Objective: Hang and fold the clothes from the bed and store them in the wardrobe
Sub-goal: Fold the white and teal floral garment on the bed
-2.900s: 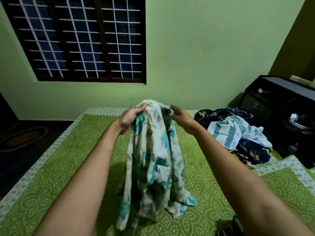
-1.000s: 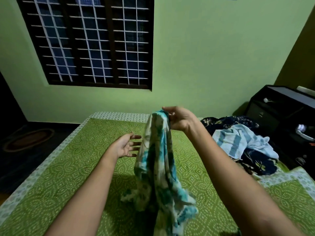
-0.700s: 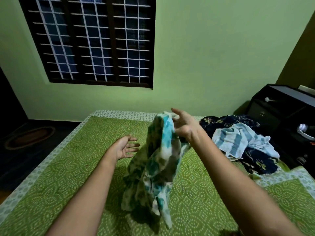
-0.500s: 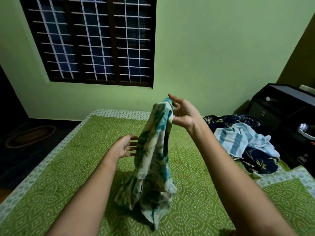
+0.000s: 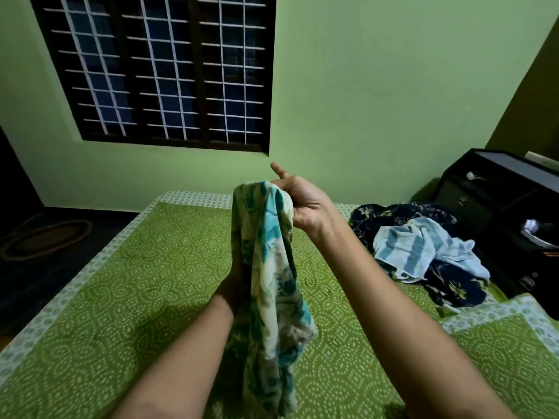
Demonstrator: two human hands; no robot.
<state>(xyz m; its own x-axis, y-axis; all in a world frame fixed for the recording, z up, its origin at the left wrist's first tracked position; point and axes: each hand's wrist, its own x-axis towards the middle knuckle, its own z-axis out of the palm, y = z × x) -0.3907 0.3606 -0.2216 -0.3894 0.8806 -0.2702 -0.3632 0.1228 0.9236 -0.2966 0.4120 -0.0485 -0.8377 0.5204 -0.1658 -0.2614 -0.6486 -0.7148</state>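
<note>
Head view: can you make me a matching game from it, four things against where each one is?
Things:
1 printed garment
2 striped towel
3 rug
4 black cabinet

Places:
a on the floor, left of the bed
b hanging from the right hand
c right of the bed
d on the dark floral cloth

Pairs: 1-b, 2-d, 3-a, 4-c.
</note>
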